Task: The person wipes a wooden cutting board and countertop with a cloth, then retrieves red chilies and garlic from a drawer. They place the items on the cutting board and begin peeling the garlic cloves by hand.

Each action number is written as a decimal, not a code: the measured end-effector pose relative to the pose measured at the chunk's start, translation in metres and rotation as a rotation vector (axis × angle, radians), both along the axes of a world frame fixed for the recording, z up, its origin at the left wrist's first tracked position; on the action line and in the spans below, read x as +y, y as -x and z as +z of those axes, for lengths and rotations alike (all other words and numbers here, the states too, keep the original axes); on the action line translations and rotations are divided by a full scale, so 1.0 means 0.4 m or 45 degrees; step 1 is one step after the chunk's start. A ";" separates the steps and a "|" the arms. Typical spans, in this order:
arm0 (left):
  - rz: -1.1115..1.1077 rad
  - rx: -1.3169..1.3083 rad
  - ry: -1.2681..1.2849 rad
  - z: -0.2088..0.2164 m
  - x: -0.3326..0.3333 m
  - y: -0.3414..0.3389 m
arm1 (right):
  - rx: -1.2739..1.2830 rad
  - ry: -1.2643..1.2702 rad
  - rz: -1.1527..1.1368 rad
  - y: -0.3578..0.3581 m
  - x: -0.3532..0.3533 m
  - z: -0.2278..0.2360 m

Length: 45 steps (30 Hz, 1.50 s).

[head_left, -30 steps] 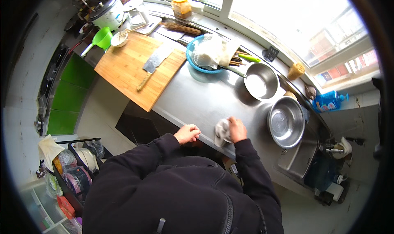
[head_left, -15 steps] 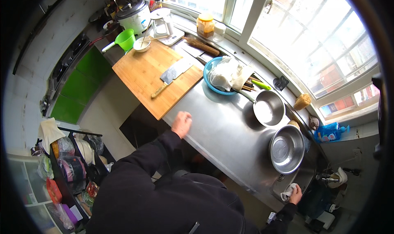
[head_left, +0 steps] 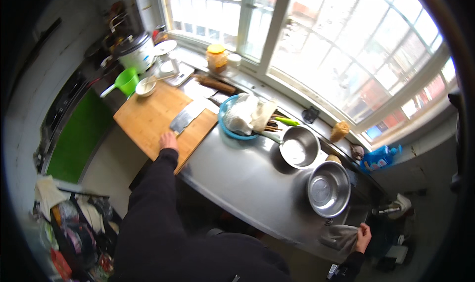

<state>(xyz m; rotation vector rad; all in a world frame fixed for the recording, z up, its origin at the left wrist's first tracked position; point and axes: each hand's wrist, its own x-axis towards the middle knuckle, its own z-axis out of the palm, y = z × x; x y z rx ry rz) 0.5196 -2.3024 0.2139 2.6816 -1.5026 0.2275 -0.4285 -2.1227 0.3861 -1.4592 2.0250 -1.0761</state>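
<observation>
On the wooden cutting board (head_left: 133,115) lies a cleaver (head_left: 187,117) with a broad metal blade. My left hand (head_left: 168,141) is closed at its handle end and hides most of the handle. At the lower right, my right hand (head_left: 363,238) grips one end of a grey cloth (head_left: 338,236), which hangs spread over the sink corner. Just beyond the cloth stands a wide steel basin (head_left: 329,189), and behind that a steel saucepan (head_left: 300,147) with its handle toward the left.
A blue basket (head_left: 228,125) with white cloth or plastic in it sits at the counter's back edge. A small white bowl (head_left: 145,87) rests on the board's far corner, near a green dipper (head_left: 127,81) and a rice cooker (head_left: 136,54). A blue bottle (head_left: 378,159) stands by the window.
My left hand has moved from beside the counter's front edge onto the cleaver's handle. In my right hand the bunched cloth has opened out. The whole view has shifted.
</observation>
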 end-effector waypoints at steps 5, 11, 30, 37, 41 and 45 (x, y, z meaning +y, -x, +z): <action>-0.135 0.244 0.259 -0.006 -0.011 -0.022 | 0.543 -0.663 -0.235 -0.022 0.022 -0.002; -0.057 0.517 0.443 0.054 -0.052 0.014 | -0.024 -0.030 -0.342 -0.035 0.033 -0.011; 0.620 2.200 1.217 0.053 -0.427 0.176 | 0.246 -0.204 -0.279 -0.150 0.101 0.104; 0.631 2.140 1.184 0.001 -0.519 0.211 | 0.318 -0.204 -0.262 -0.200 0.118 0.168; 0.561 2.128 1.114 -0.050 -0.569 0.199 | 0.335 -0.243 -0.262 -0.224 0.137 0.198; 0.420 1.996 0.825 -0.077 -0.618 0.150 | 0.323 -0.285 -0.247 -0.255 0.150 0.222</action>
